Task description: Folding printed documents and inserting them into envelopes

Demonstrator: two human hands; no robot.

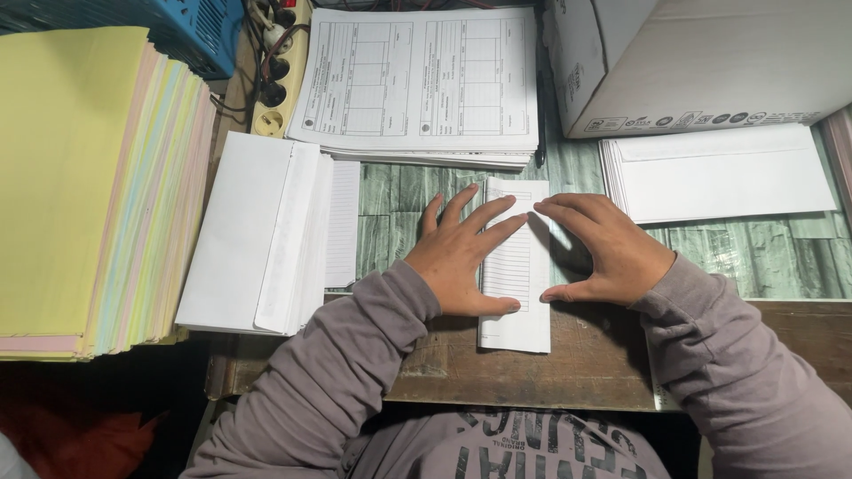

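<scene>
A white printed sheet folded into a narrow strip (515, 333) lies upright on the table's front edge. My left hand (461, 257) rests flat on its left side, fingers spread across the paper. My right hand (603, 253) presses down on its right edge, fingers pointing left and thumb along the fold. Both palms face down; neither hand grips anything. Grey sleeves cover both arms.
A stack of white envelopes with open flaps (257, 235) lies to the left, another envelope stack (723, 173) to the right. Printed forms (417, 80) are piled behind. A tall pastel paper stack (89, 186), a cardboard box (692, 58) and a power strip (275, 80) ring the table.
</scene>
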